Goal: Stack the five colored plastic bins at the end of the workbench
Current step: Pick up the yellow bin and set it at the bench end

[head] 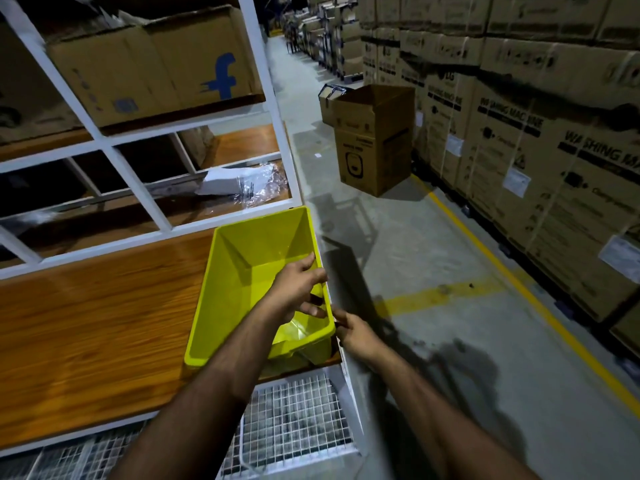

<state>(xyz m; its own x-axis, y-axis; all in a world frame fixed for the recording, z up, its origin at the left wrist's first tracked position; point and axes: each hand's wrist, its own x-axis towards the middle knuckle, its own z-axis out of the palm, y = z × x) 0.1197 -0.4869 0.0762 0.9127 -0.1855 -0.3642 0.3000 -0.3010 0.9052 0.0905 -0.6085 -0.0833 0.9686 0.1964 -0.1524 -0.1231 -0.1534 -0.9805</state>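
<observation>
A yellow plastic bin (242,271) sits open side up at the right-hand end of a wooden workbench (86,323), its long side running along the bench's edge beside the aisle. A second yellow wall shows low at its near end, so another bin may be nested inside, though this cannot be told for certain. The bin holds nothing else that can be seen.

The left hand (299,289) reaches over the bin and rests on its right rim, the thumb on the inner side and the fingers bent over the top of the wall, a loose hold on the rim rather than a tight clasp. The right hand (356,332) is outside the bin at its near right corner, fingers curled against the outer wall just under the rim; whether they actually pinch the plastic cannot be told, since the corner hides the fingertips.

Under the bench's end hangs a white wire-mesh panel (294,417). Behind the bin stands a white metal shelf frame (273,109) holding a cardboard box with a blue letter f (162,67) on an upper level and crumpled clear plastic wrapping (242,183) on a lower one.

To the right lies a grey concrete floor (450,341) marked with yellow lines (440,294). An open cardboard carton (375,140) stands on it, near a tall wall of stacked washing-machine cartons (536,133).
</observation>
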